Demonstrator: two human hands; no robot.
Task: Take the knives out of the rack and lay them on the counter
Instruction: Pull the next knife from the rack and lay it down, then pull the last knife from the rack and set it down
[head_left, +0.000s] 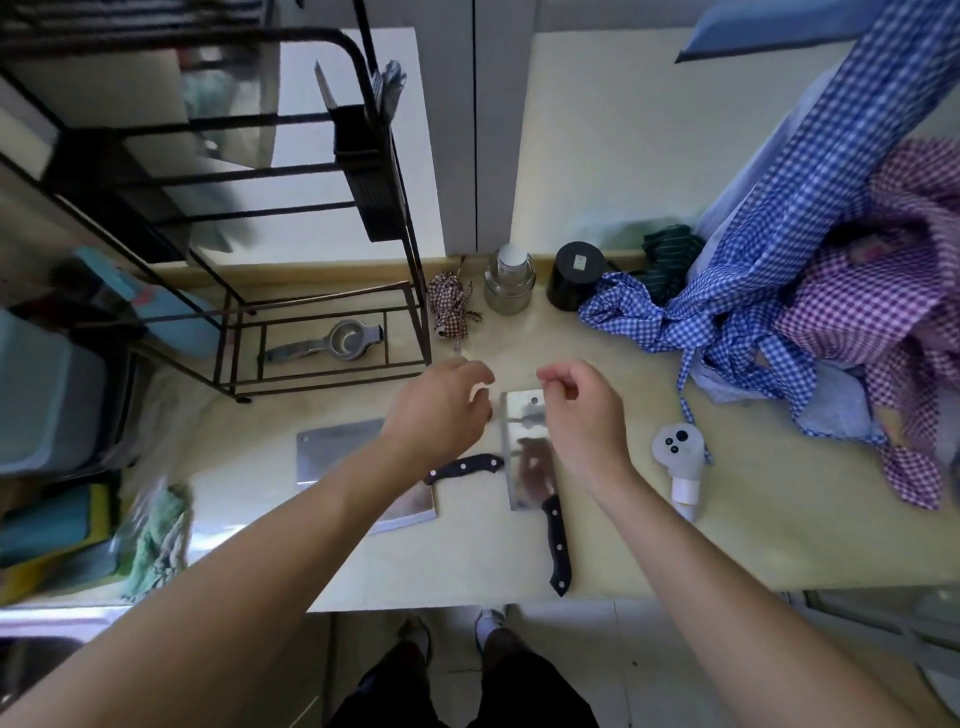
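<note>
Two steel cleavers with black riveted handles lie flat on the pale counter (649, 540). The left cleaver (332, 452) lies crosswise, partly under my left forearm. The right cleaver (522, 441) points away from me, its handle toward the counter's front edge. My left hand (439, 410) hovers above the counter between the two blades, fingers loosely curled, holding nothing. My right hand (582, 410) hovers just over the right cleaver's far end, fingers apart and empty. The black knife holder (371, 176) hangs on the side of the black wire rack (228, 171) at the upper left.
A metal squeezer (332, 340) lies on the rack's bottom shelf. A glass jar (509, 280), a black cup (575, 275) and checked cloths (779, 291) crowd the back right. A white controller (680, 457) lies right of the cleavers. Sponges and a green cloth (156, 535) sit left.
</note>
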